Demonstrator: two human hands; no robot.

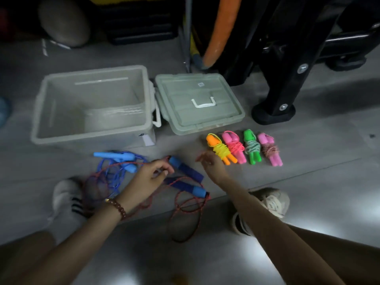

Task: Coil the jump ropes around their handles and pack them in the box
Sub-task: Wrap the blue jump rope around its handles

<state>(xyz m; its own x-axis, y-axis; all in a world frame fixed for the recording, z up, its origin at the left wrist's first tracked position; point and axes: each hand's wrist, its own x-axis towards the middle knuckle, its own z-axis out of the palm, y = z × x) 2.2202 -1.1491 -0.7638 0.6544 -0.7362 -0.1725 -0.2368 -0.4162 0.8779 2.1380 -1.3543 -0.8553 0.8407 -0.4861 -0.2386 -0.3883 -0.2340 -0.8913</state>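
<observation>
The open box (39,112) stands on the floor (308,182) at the left, with nothing in it that I can see. A white label (148,139) on its front wall is too blurred to read. Just in front of it lies the blue rope (115,155), loose and tangled with the red rope (186,204).

The left hand (150,175) has its fingers curled and seems to pinch the red rope close to the upper of its two dark blue handles (186,169) — the dim light leaves the exact hold unsure. The right hand (211,165) hovers relaxed, fingers spread, grasping nothing, just beside the orange bundle (221,150).

Behind it the lid (226,112) lies flat next to the box, and its small sticker (201,84) shows no legible writing. At the right, four ropes lie coiled in a row: the orange bundle, then the pink bundle (234,147), green bundle (252,147) and pale pink bundle (269,150).

The red rope looks next for coiling. I would first draw it free of the blue one and lay both handles side by side in one hand. Then wind it snugly round them and tuck the end — loose turns will likely slip off in the box.
</observation>
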